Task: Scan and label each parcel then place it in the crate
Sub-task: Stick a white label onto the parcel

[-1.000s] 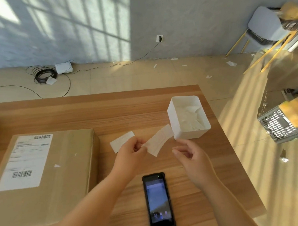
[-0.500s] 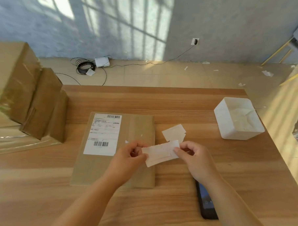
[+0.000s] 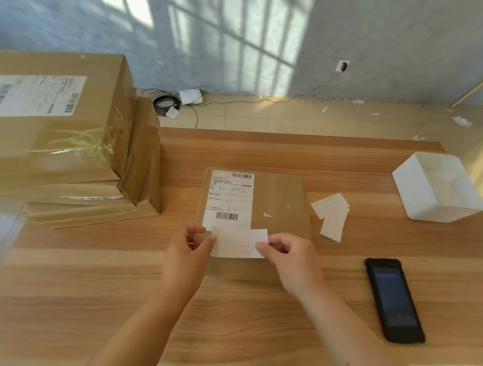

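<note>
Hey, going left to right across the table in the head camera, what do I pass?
Stack of cardboard boxes → flat parcel → loose paper slips → white tub. The phone overlaps the tub's span, so it is left out.

Matt cardboard parcel [image 3: 278, 201], paper label [image 3: 236, 243], smooth wood-grain table [image 3: 257, 308].

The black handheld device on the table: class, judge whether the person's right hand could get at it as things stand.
Probably yes. The device lies on bare table right of the right hand, with nothing between them. That hand pinches the label, so it would have to let go first.
</note>
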`<state>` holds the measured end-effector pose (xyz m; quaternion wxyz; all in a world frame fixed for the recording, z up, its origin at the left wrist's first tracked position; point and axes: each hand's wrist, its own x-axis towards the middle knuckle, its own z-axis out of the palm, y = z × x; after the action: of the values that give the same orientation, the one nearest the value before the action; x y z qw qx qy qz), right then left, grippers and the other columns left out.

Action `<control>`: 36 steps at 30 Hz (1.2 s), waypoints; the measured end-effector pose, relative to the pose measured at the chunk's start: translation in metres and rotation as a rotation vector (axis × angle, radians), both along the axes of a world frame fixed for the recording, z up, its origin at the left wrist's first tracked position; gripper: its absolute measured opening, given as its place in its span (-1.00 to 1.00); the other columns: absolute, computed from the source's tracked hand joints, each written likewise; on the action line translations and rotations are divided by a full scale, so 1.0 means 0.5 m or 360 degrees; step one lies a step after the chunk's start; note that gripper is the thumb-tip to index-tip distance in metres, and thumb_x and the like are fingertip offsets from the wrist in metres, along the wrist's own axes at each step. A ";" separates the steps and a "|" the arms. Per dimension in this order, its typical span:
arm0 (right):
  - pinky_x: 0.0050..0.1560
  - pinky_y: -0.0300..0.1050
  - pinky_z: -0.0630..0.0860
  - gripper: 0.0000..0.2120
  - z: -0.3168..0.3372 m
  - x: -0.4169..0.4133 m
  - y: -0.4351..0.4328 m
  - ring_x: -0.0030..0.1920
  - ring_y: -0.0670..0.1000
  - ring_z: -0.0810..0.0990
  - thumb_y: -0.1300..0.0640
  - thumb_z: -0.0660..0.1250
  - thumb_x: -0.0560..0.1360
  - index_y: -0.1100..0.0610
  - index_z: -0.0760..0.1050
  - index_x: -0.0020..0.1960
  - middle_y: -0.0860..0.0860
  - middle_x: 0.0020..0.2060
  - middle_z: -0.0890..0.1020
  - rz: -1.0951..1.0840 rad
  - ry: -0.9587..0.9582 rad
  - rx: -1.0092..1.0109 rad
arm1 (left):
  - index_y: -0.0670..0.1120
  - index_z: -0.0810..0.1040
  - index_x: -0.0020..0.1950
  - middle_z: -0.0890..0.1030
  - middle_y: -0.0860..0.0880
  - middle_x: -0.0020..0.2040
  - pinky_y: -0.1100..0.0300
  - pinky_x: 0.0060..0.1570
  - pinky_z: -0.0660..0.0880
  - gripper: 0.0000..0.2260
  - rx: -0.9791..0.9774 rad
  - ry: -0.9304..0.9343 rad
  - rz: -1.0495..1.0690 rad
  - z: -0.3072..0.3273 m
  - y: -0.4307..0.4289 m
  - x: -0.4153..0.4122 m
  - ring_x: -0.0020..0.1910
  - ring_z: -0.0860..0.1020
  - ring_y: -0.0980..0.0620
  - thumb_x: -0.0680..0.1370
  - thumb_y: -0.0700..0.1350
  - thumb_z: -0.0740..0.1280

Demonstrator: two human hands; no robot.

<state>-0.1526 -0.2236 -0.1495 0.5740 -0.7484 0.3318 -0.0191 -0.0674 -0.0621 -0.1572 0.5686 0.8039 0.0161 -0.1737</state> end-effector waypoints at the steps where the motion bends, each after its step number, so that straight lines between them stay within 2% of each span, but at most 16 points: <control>1: -0.26 -0.37 0.44 -0.92 -0.001 0.002 0.010 -0.33 -0.18 0.55 0.12 0.47 0.44 -0.01 0.65 -0.22 -0.09 -0.36 0.66 -0.0009 -0.0006 0.0011 | 0.00 0.50 -0.02 0.49 0.04 -0.24 0.20 -0.26 0.41 -0.87 0.0013 -0.0006 0.0020 0.001 0.008 -0.001 -0.26 0.47 0.06 0.48 -0.10 0.40; 5: -0.33 -0.42 0.39 -0.96 -0.004 0.005 0.036 -0.41 -0.23 0.49 0.14 0.46 0.45 0.06 0.66 -0.18 -0.09 -0.38 0.64 -0.0018 0.0008 0.0036 | -0.02 0.55 -0.10 0.57 0.05 -0.23 0.21 -0.24 0.41 -0.92 0.0087 0.0052 -0.0067 -0.006 0.038 0.002 -0.25 0.50 0.08 0.47 -0.06 0.41; 8: -0.32 -0.36 0.37 -0.98 -0.009 0.005 0.048 -0.42 -0.23 0.49 0.12 0.46 0.45 0.05 0.64 -0.15 -0.11 -0.40 0.61 -0.0015 0.0047 0.0026 | -0.06 0.57 -0.16 0.58 0.00 -0.27 0.19 -0.23 0.42 -0.94 0.0160 0.0070 -0.0107 -0.015 0.050 0.005 -0.27 0.50 0.06 0.48 -0.11 0.40; 11: -0.26 -0.28 0.37 -0.81 -0.020 0.009 0.056 -0.29 -0.14 0.56 0.07 0.48 0.43 -0.08 0.50 -0.04 -0.07 -0.34 0.63 -0.0020 0.0142 -0.0055 | -0.05 0.57 -0.17 0.58 -0.03 -0.28 0.16 -0.23 0.43 -0.94 0.0218 0.0101 -0.0117 -0.029 0.059 0.008 -0.28 0.51 0.04 0.48 -0.09 0.41; 16: -0.30 -0.27 0.34 -0.77 -0.046 0.017 0.065 -0.31 -0.16 0.52 0.06 0.47 0.43 -0.07 0.41 -0.13 -0.08 -0.35 0.58 -0.0024 0.0219 -0.0237 | -0.01 0.53 -0.08 0.59 0.02 -0.24 0.26 -0.30 0.38 -0.92 0.0320 0.0058 -0.0146 -0.039 0.056 0.014 -0.26 0.53 0.08 0.48 -0.07 0.40; 21: -0.22 -0.13 0.45 -0.79 -0.055 0.027 0.069 -0.26 -0.11 0.53 0.01 0.45 0.44 -0.01 0.41 -0.12 -0.11 -0.32 0.56 -0.0018 0.0294 -0.0418 | 0.01 0.48 0.01 0.58 0.01 -0.18 0.27 -0.30 0.39 -0.83 0.0376 0.0022 -0.0166 -0.052 0.051 0.024 -0.20 0.54 0.07 0.48 -0.06 0.41; 28: -0.23 -0.12 0.43 -0.80 -0.059 0.028 0.075 -0.28 -0.13 0.49 0.00 0.40 0.47 0.01 0.39 -0.11 -0.14 -0.33 0.51 0.0054 0.0356 -0.0563 | -0.02 0.46 -0.08 0.54 0.08 -0.26 0.24 -0.25 0.42 -0.85 0.0593 -0.0163 -0.0278 -0.064 0.048 0.033 -0.25 0.51 0.10 0.47 -0.07 0.41; 31: -0.25 -0.11 0.43 -0.79 -0.061 0.032 0.074 -0.27 -0.08 0.51 0.00 0.39 0.46 0.01 0.36 -0.10 -0.12 -0.32 0.51 0.0105 0.0405 -0.0621 | -0.01 0.40 -0.15 0.52 0.07 -0.28 0.28 -0.33 0.37 -0.83 0.0647 -0.0207 -0.0311 -0.064 0.046 0.035 -0.28 0.49 0.12 0.47 -0.08 0.40; 34: -0.31 -0.12 0.37 -0.75 -0.060 0.035 0.071 -0.23 -0.04 0.49 0.01 0.43 0.42 0.02 0.35 -0.10 -0.11 -0.24 0.47 0.0103 0.0395 -0.0680 | -0.03 0.36 -0.18 0.47 0.04 -0.22 0.29 -0.37 0.28 -0.79 0.0701 -0.0291 -0.0328 -0.067 0.051 0.036 -0.25 0.43 0.10 0.46 -0.08 0.40; 36: -0.32 -0.16 0.35 -0.78 -0.059 0.034 0.069 -0.23 -0.06 0.45 0.05 0.42 0.43 0.01 0.37 -0.09 -0.11 -0.19 0.44 0.0114 0.0345 -0.0697 | -0.02 0.38 -0.14 0.44 0.03 -0.13 0.30 -0.34 0.29 -0.83 0.0722 -0.0388 -0.0393 -0.072 0.054 0.034 -0.21 0.41 0.10 0.48 -0.07 0.39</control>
<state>-0.1354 -0.1890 -0.1792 0.3596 -0.8639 0.3526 0.0101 -0.0503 -0.0351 -0.1933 0.3464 0.9214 -0.1120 -0.1357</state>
